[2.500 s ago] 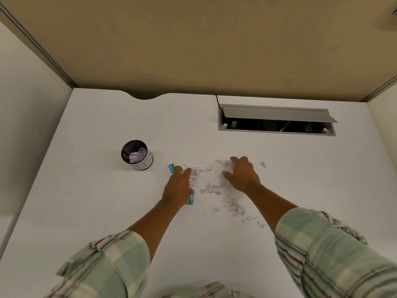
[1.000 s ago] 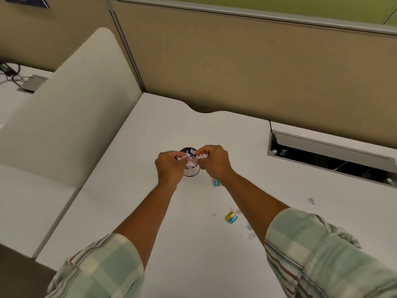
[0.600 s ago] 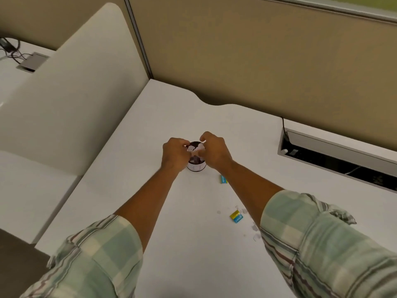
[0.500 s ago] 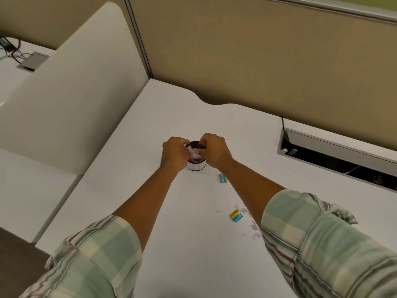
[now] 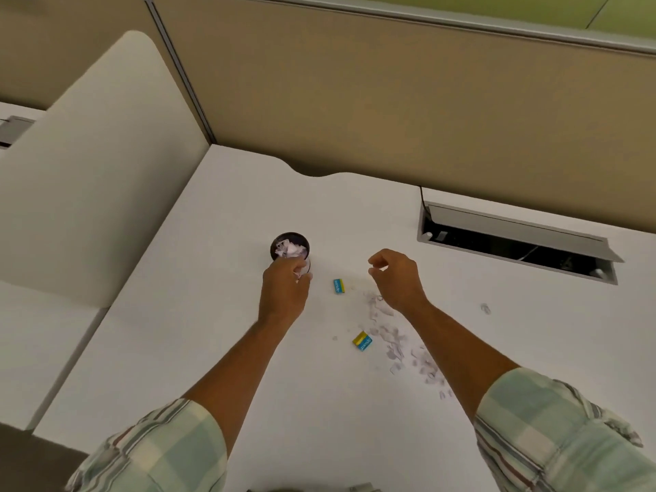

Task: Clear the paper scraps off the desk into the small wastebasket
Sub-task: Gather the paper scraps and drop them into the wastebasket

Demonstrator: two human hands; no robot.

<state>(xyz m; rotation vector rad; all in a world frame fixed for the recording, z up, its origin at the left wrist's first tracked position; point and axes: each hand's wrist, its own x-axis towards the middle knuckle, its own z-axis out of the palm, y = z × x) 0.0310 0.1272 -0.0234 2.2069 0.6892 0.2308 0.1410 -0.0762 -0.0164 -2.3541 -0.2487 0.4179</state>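
**A:** How is the scene lit?

**B:** Evenly and fairly brightly from overhead, with a warm tone. The white desk (image 5: 213, 349) shows no glare, and the shadows on it are faint and soft-edged.

**A:** Is it sharp?

**B:** Only moderately. The paper scraps (image 5: 397, 346) read as pale smudges. The wide lens bows the partition (image 5: 390, 101) edges, and the sleeves (image 5: 152, 452) at the bottom corners look soft.

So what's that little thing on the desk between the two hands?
A small blue and yellow block lies on the desk between the left hand and the right hand, touching neither. The head view shows it.
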